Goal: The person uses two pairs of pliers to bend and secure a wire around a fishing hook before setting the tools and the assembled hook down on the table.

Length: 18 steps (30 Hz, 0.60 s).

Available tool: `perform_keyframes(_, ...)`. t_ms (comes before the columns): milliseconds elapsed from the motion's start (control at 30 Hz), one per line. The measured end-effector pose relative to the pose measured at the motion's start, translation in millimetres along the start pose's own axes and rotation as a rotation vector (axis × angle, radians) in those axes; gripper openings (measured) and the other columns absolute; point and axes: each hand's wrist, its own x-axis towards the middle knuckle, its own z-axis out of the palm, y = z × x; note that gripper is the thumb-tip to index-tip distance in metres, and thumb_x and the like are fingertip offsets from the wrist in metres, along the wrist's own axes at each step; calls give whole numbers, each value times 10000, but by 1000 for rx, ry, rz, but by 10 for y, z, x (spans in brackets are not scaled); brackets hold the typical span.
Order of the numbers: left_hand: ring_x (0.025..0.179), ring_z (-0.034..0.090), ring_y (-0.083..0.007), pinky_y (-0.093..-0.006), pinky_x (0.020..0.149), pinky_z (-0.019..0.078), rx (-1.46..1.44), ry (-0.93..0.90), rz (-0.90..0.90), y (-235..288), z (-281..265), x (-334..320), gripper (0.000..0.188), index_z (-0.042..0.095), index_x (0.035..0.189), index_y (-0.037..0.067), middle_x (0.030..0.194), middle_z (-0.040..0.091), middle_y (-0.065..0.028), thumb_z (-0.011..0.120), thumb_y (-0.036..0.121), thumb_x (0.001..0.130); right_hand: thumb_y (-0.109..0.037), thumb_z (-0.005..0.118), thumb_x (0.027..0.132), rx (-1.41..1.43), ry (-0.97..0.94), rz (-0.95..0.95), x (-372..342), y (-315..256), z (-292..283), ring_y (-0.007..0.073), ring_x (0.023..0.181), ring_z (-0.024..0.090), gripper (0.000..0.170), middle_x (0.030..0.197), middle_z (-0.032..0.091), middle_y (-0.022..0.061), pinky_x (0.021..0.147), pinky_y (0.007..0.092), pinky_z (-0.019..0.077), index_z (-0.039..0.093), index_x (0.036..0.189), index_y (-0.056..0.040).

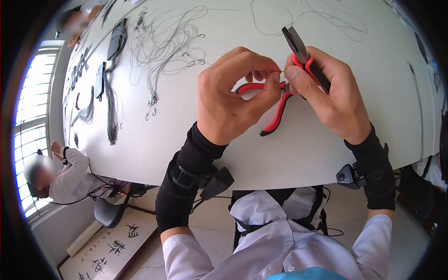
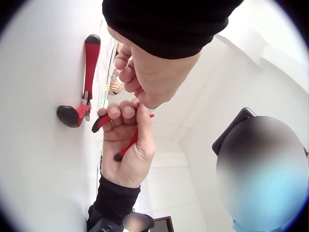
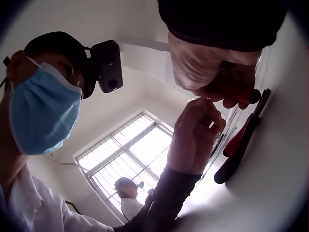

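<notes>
- Left hand (image 1: 233, 100) and right hand (image 1: 333, 93) are both mine, positioned above the white table (image 1: 303, 161) and close over the lying pliers (image 1: 280, 114). The tabletop gives the tools and line a flat support.
- Loose coils of line (image 1: 170, 46) are spread left of and beyond the lying pliers, probably so the strands stay separable and out from under my wrists.
- Dark bundle (image 1: 111, 100) is farther left of the lying pliers, gathered lengthwise, presumably to limit tangling.
- My left hand is closed at the tips: thumb and index finger pinch, with the remaining fingers loosely bent.
- My right hand is curled round the held pliers (image 1: 319, 77), with thumb and fingertip brought in to meet the left. I judge this palm grip frees those tips while the tool remains at hand.
- Held pliers are above and right of the lying pliers, jaws directed away from me and clear of the pinch point.
- Hooks (image 1: 147, 116) are left of the lying pliers, at strand ends.
- Thin piece (image 1: 282, 72) is between my fingertips, just beyond the lying pliers' joint. Fingertip contact suits its fineness; its full shape is too small to tell.
</notes>
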Motion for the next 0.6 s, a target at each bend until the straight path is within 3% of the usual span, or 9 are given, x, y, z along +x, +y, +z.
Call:
perform_keyframes(100, 791, 619, -130, -262, 783, 503, 52, 21, 42, 8, 12, 6, 112, 684, 965, -36, 874, 693, -75, 710, -53, 857, -247, 645, 987, -13, 3, 4, 4, 4, -16, 125, 630, 451, 257, 678, 517, 28, 605, 287, 419, 616, 934, 2)
perform_keyframes(367, 820, 640, -121, -270, 804, 522, -126, -33, -127, -12, 12, -11, 104, 677, 979, -63, 930, 720, -89, 708, -20, 889, -261, 666, 983, -6, 87, -77, 33, 30, -6, 98, 663, 487, 268, 705, 549, 20, 643, 258, 432, 636, 959, 4)
perform_keyframes(567, 816, 634, -113, -261, 813, 519, -152, 61, -197, 34, 39, -5, 98, 682, 973, -65, 922, 717, -81, 711, -3, 903, -254, 681, 961, 58, 117, -1, 23, 1, -11, 81, 684, 505, 259, 723, 583, 6, 663, 245, 437, 668, 955, 5)
perform_keyframes(600, 781, 632, -119, -261, 769, 523, -153, 87, -167, 17, 57, -4, 91, 688, 945, -49, 879, 711, -79, 716, 3, 875, -253, 682, 959, 69, 106, 12, 20, -6, -2, 79, 683, 503, 258, 720, 581, 3, 657, 247, 436, 672, 957, 4)
